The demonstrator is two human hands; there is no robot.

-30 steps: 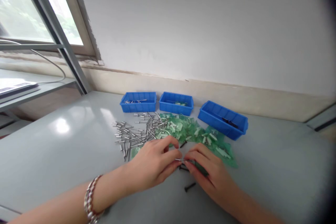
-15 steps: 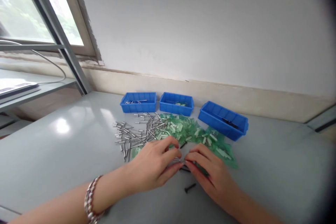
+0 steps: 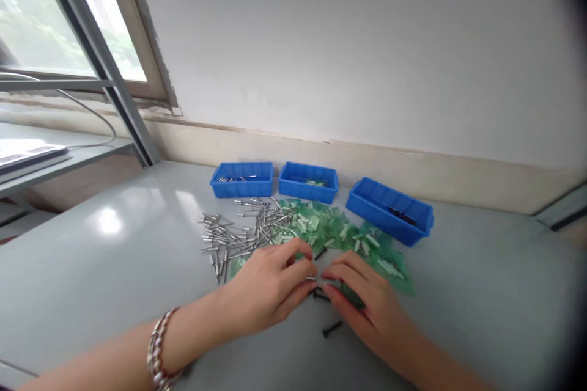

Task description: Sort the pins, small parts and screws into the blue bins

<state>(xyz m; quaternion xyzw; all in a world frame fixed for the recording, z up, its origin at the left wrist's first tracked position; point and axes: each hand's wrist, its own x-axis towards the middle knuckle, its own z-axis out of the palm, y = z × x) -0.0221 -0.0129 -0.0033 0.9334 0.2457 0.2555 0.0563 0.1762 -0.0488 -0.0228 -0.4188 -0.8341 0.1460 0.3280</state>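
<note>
My left hand and my right hand meet fingertip to fingertip over the grey table. Between them they pinch a small silver rivet. Under my right fingers lies a small green bag. A black screw lies just in front of my hands, another black screw partly under them. Behind my left hand is a spread of silver rivets; behind my right hand is a heap of green bags.
Three blue bins stand along the wall: the left bin holds rivets, the middle bin a few green bags, the right bin black screws. A window frame and a shelf are at the left.
Almost nothing: both hands stay pinched together on the rivet, shifting only slightly.
</note>
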